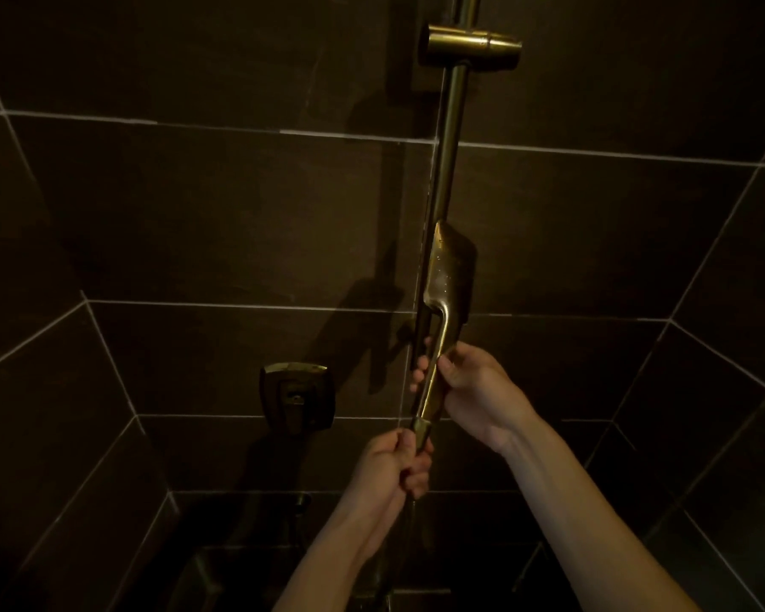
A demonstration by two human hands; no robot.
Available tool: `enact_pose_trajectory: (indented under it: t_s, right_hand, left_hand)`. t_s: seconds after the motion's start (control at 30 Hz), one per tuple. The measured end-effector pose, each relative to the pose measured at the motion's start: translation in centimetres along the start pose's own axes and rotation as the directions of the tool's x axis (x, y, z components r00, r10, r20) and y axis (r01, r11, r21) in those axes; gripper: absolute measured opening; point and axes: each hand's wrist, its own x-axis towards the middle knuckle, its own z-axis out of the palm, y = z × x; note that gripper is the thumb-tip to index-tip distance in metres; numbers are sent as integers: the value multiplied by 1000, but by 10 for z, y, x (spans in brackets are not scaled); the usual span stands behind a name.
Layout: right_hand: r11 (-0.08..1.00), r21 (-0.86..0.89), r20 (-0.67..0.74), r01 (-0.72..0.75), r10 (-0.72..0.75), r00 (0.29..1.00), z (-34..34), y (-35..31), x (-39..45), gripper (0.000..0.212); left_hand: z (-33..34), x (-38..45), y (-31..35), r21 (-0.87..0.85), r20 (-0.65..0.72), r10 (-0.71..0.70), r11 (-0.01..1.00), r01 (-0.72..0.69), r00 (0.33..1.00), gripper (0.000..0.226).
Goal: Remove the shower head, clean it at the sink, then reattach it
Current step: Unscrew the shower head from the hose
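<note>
Two bare hands meet on one brass-coloured shower head [447, 276], held upright in front of a dark tiled wall [195, 214]. The right hand [473, 386] grips the slim handle from the right side, thumb across the front and fingertips showing round the far edge. Just below it, the left hand [394, 466] is curled tight round the faceted nut [421, 428] at the foot of the handle, where the hose [409, 519] joins and drops away into shadow.

From the hands outward, the handle rises and bends into a flat, oblong spray plate, seen nearly edge-on, with a dull golden sheen and a few bright specks on its face that may be droplets. The plate stands above both hands, overlapping the lower stretch of the vertical rail [449, 139] behind it; whether it touches the rail cannot be told.

Higher up the rail sits a stubby cross-shaped holder [471, 46] of the same colour, well apart from the shower head. To the left of the hands, on the wall, is a squarish control plate [296, 397] with a small lever. Pale grout lines cross the wall, and the lower area is too dark to read.
</note>
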Motion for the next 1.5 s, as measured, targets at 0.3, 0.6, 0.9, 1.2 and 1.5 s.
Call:
enact_pose_trajectory:
  t_s: [0.3, 0.6, 0.9, 1.2, 1.5]
  right_hand:
    - [751, -654, -274, -89, -126, 954, 15, 3, 6, 20]
    - [782, -615, -262, -107, -73, 962, 9, -21, -11, 32]
    - [967, -226, -74, 119, -139, 988, 7, -19, -13, 42]
    - [910, -414, -169, 37, -116, 979, -3, -19, -11, 21]
    - [950, -293, -191, 107, -168, 967, -9, -19, -19, 29]
  left_hand:
    - [12, 1, -6, 287, -176, 1, 957, 50, 984, 35]
    - [12, 3, -9, 323, -185, 16, 945, 45, 983, 35]
    - [10, 11, -4, 356, -129, 95, 933, -44, 987, 26]
    - [16, 7, -4, 365, -130, 55, 931, -4, 990, 25]
    - [17, 6, -5, 386, -91, 65, 922, -26, 994, 25]
